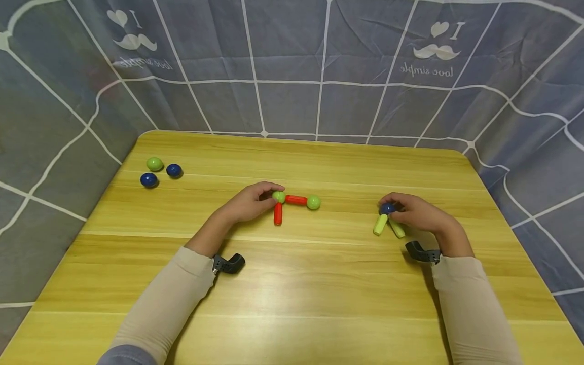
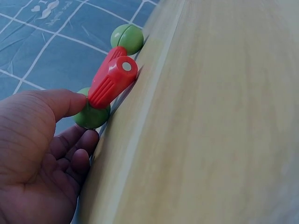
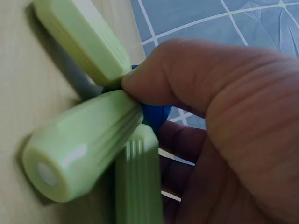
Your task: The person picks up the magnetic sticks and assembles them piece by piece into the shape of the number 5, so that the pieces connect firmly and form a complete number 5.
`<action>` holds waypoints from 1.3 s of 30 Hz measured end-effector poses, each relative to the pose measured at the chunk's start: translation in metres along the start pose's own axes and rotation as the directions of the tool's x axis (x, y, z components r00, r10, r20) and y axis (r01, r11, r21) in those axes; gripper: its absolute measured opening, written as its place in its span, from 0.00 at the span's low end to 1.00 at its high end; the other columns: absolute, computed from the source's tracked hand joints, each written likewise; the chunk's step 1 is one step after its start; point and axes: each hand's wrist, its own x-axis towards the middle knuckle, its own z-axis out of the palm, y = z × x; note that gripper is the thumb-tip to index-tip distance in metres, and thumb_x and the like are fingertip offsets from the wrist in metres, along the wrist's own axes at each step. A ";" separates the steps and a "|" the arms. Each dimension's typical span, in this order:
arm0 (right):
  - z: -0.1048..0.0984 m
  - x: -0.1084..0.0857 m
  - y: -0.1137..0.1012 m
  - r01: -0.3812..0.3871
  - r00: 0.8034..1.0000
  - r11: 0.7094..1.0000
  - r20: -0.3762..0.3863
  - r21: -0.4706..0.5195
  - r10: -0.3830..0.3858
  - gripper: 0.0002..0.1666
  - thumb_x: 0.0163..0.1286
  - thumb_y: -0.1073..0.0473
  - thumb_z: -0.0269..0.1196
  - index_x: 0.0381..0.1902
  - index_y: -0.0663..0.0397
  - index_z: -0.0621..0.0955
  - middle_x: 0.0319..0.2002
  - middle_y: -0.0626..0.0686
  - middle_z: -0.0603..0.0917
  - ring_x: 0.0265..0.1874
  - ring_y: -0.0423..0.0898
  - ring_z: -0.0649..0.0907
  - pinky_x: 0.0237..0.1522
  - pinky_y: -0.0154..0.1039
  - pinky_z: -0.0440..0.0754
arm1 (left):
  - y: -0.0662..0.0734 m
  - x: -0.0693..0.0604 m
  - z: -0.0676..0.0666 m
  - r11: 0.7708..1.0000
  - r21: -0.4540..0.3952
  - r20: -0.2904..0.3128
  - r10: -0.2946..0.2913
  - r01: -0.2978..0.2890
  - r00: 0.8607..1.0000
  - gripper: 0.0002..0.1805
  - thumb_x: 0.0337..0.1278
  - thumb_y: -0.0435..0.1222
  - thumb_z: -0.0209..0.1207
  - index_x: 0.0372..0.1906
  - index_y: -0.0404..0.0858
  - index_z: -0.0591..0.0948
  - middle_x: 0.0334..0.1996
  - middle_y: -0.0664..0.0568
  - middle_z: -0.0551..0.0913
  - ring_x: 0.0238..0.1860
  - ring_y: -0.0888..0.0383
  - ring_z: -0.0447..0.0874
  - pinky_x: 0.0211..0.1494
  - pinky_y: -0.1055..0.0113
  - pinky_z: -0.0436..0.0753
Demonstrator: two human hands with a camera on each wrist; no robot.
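My left hand (image 1: 248, 203) pinches a green ball (image 1: 279, 196) between thumb and fingers. One red rod (image 1: 278, 214) points from it toward me; another red rod (image 1: 296, 199) runs right to a second green ball (image 1: 313, 202). The left wrist view shows both red rods meeting the held ball (image 2: 93, 116). On the right, my other hand (image 1: 417, 213) grips a blue ball (image 1: 387, 208) with light green rods (image 1: 380, 224) fanning out from it. Three such rods show in the right wrist view, the nearest one (image 3: 84, 144) pointing at the camera; fingers partly cover the blue ball (image 3: 156, 114).
At the wooden table's (image 1: 283, 304) far left lie a loose green ball (image 1: 154, 163) and two blue balls (image 1: 174, 171) (image 1: 149, 180). A grey-blue curtain with white lines (image 1: 287, 56) hangs behind the table and along both sides.
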 end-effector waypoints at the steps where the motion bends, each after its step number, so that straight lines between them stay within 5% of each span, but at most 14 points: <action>1: 0.000 0.001 0.000 0.000 1.000 1.000 0.001 0.007 0.000 0.18 0.73 0.68 0.56 0.59 0.61 0.77 0.52 0.58 0.80 0.46 0.52 0.76 0.48 0.45 0.75 | 0.000 0.000 0.000 1.000 -0.002 -0.001 -0.001 0.001 1.000 0.20 0.71 0.34 0.56 0.64 0.41 0.77 0.55 0.47 0.78 0.51 0.50 0.74 0.57 0.56 0.73; 39: 0.002 0.003 0.003 -0.008 1.000 0.995 0.015 0.096 0.007 0.21 0.76 0.69 0.52 0.64 0.63 0.74 0.61 0.62 0.75 0.58 0.55 0.74 0.52 0.30 0.72 | 0.001 0.001 -0.001 1.000 -0.011 0.002 -0.016 0.016 1.000 0.19 0.71 0.35 0.56 0.64 0.41 0.77 0.55 0.47 0.78 0.51 0.50 0.74 0.58 0.56 0.73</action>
